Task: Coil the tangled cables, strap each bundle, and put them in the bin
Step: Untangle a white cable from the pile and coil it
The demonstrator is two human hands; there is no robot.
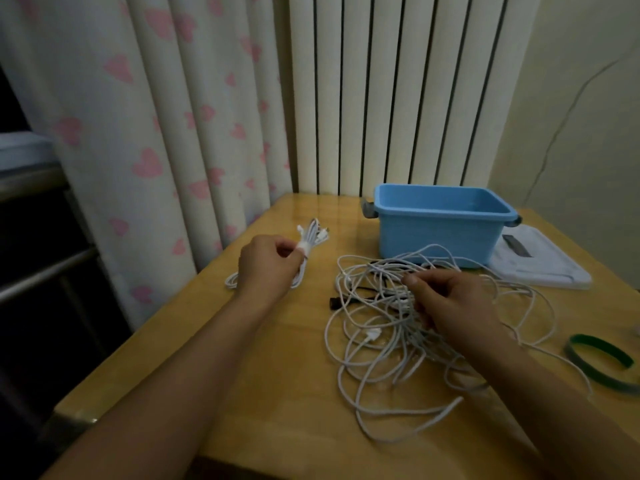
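Table (284, 375): cables (381, 341) w/ both hands (457, 306)

Left hand (266, 263) pinches a strapped white cable bundle (306, 249) at its white strap, while the right hand (457, 303) curls its fingers into the tangled cables (398, 327) on the table (277, 375). Beyond the right hand sits the blue bin (440, 225), open side up; a green strap (599, 362) lies just to that hand's right.

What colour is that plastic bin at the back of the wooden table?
The rectangular plastic bin is light blue with grey handles, seen best, and only, in the head view.
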